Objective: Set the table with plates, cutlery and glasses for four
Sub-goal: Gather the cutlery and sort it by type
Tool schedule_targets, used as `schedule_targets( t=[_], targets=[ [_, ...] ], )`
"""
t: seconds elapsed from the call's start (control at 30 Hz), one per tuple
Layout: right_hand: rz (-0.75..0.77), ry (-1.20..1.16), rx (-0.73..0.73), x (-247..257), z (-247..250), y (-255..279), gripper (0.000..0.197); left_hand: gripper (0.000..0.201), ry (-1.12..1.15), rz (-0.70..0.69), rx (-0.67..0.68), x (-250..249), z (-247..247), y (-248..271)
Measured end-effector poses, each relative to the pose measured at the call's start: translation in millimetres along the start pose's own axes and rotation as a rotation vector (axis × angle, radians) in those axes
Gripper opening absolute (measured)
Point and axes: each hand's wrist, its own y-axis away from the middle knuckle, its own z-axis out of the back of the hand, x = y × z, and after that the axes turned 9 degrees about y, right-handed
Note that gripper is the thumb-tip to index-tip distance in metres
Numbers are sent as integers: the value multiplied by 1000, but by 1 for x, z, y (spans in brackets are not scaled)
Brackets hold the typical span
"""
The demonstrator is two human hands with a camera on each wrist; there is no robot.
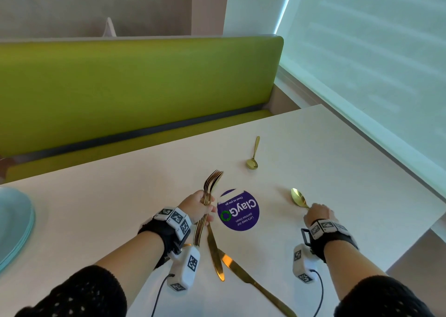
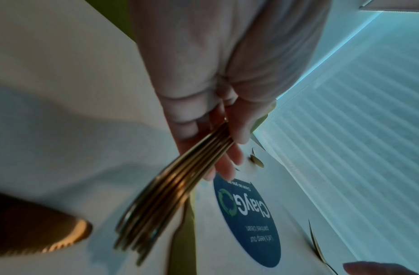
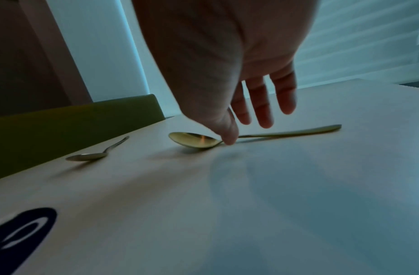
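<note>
Head view: the left hand [image 1: 199, 207] is curled round a bundle of gold forks [image 1: 209, 191], tines pointing away, held above the white table [image 1: 96, 208]. A knife [image 1: 215, 254] hangs from the same grip, and a second knife [image 1: 253, 283] lies on the table near it. Just right of the forks is a round purple sticker [image 1: 237, 210]. The right hand [image 1: 318, 214] reaches down onto the neck of a gold spoon [image 1: 298, 197]. A smaller spoon [image 1: 253, 156] lies farther off, toward the green bench [image 1: 120, 87]. Pale blue plates [image 1: 14, 225] are stacked at the left edge.

Left wrist view: the fingers [image 2: 229, 163] and thumb wrap the fork handles; the sticker lies below.

Right wrist view: the thumb [image 3: 227, 134] touches the spoon's neck, which lies flat on the table, while the other fingers [image 3: 262, 104] hang nearly straight above the handle, not closed on it.
</note>
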Motion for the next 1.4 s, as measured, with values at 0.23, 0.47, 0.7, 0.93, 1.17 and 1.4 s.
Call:
schedule_targets(
  t=[0.23,0.47,0.7,0.93,1.17,1.4],
  targets=[
    [-26,-60,-8,1,-4,1,28,13,-31,-15,12,-3,-7,-2],
    [-14,-123,0,7,-6,7,27,13,-33,-21,20,-4,-11,-3],
    [94,-264,26,32,20,19,20,10,18,-28,2,-9,-10,-4],
    [424,-831,247,89,52,43,8,10,171,-6,-60,-15,-8,-4],
    [524,-1025,593,132,45,68,15,14,310,-14,-46,-16,-3,-3],
    [586,-995,612,158,42,74,16,17,366,-21,-70,-13,7,-7]
  ],
)
